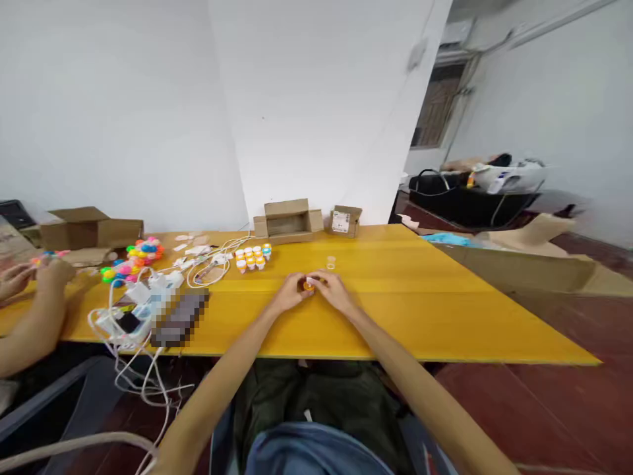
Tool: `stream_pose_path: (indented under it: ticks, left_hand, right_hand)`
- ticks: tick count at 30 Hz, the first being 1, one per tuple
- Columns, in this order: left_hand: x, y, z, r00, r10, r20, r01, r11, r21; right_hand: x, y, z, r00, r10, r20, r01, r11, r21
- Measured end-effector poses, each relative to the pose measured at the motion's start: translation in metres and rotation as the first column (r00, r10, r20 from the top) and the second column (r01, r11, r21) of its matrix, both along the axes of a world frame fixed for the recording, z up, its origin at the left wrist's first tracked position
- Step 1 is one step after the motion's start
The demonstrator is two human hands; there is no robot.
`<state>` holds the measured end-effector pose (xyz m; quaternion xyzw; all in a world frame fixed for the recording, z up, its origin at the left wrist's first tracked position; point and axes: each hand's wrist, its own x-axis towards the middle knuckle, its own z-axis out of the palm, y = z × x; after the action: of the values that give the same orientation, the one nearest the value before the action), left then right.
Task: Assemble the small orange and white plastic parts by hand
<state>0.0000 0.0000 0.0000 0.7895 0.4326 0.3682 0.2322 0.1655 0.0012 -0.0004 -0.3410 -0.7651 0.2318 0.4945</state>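
At the centre we see a small orange-and-white container [309, 285] held just above the yellow worktop [425, 297], near its front edge. The grip of the left hand [289, 293] is closed round the container's side; that of the right hand [332, 290] is nearly closed, its fingertips pinching the white top. Just beyond the hands we note a small clear plastic piece [331, 262]. To its left stand small white-capped containers [250, 262] in close rows, mostly orange-banded, one at the right with a blue-green top. Behind them, near the wall, we find an open cardboard box [287, 226] and, right of it, a smaller labelled carton [345, 222]. Further left lie a loop of white cable [198, 285], a dark, pixelated device [182, 318], a power strip [143, 310] and multicoloured balls [131, 264]. At far left we distinguish a co-worker's forearm [37, 323].
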Motion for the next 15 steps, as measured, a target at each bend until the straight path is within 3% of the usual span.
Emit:
stream_pose_path:
  ticks: [7,12,15]
  left_hand:
    - [-0.001,-0.001,0.003,1.0,0.004,0.01,-0.004,1.0,0.003]
    - [-0.002,-0.005,0.006,1.0,0.005,0.015,-0.005,1.0,-0.003]
    - [-0.002,-0.006,0.007,1.0,0.008,0.003,-0.008,1.0,-0.006]
  right_hand:
    - [-0.001,-0.002,0.002,0.999,-0.045,0.02,0.046,0.999,-0.025]
    - [0.003,-0.004,0.008,0.967,-0.255,0.013,0.255,0.966,-0.037]
    - [0.007,-0.005,0.011,0.919,-0.372,0.133,0.384,0.92,-0.081]
